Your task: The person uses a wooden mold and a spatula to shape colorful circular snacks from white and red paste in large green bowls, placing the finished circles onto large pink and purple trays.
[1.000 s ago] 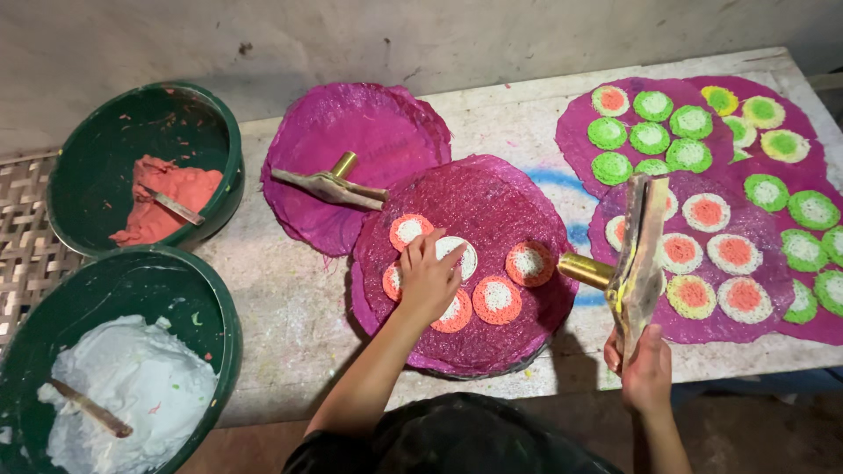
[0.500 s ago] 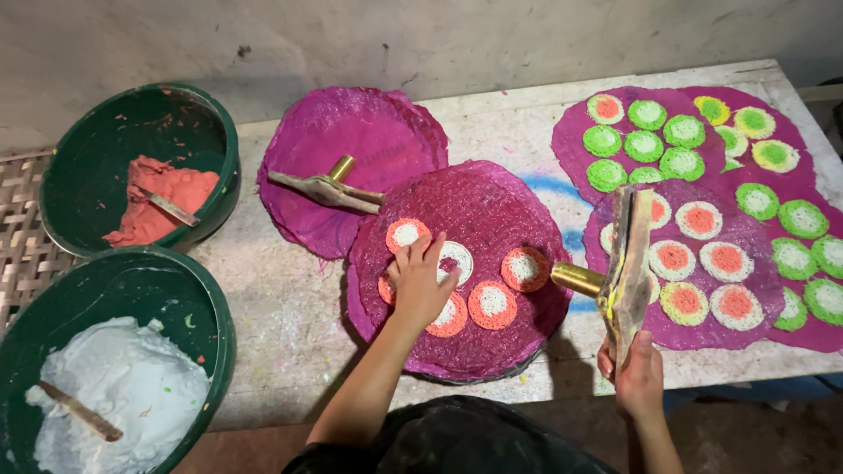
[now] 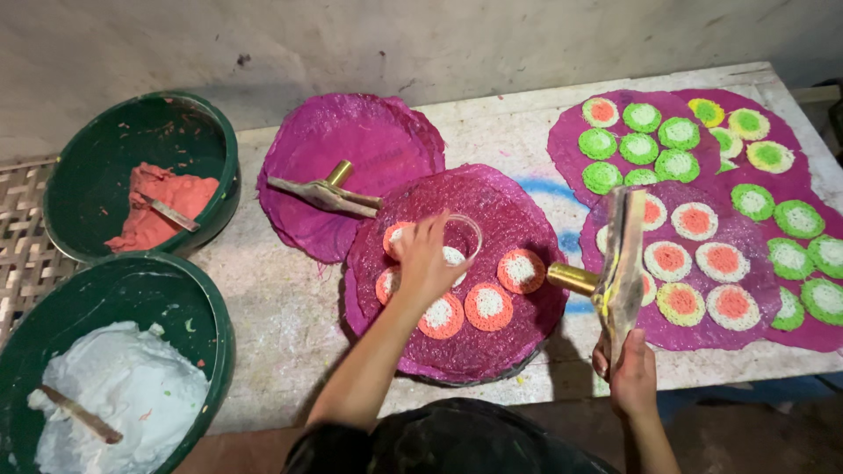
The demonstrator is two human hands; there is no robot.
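Note:
My left hand (image 3: pixel 421 262) rests over a round magenta sheet (image 3: pixel 479 347) and grips a small clear round cup (image 3: pixel 463 235) pressed onto it. Several orange rounds with white centres (image 3: pixel 488 305) lie on that sheet around the hand. At the table's front edge, my right hand (image 3: pixel 629 379) holds a flat scraper tool (image 3: pixel 620 268) upright; it has a brass handle and is smeared with paste. The tool stands between the middle sheet and the sheets on the right.
A second brass-handled scraper (image 3: pixel 323 193) lies on another magenta sheet (image 3: pixel 351 145) behind. Two green basins stand on the left, one with orange paste (image 3: pixel 97 140), one with white paste (image 3: pixel 189 307). Magenta sheets with green and orange rounds (image 3: pixel 702 219) cover the right side.
My left hand has moved from the lower rounds up toward the sheet's upper part, and the clear cup now shows in its fingers. The right hand keeps holding the scraper upright.

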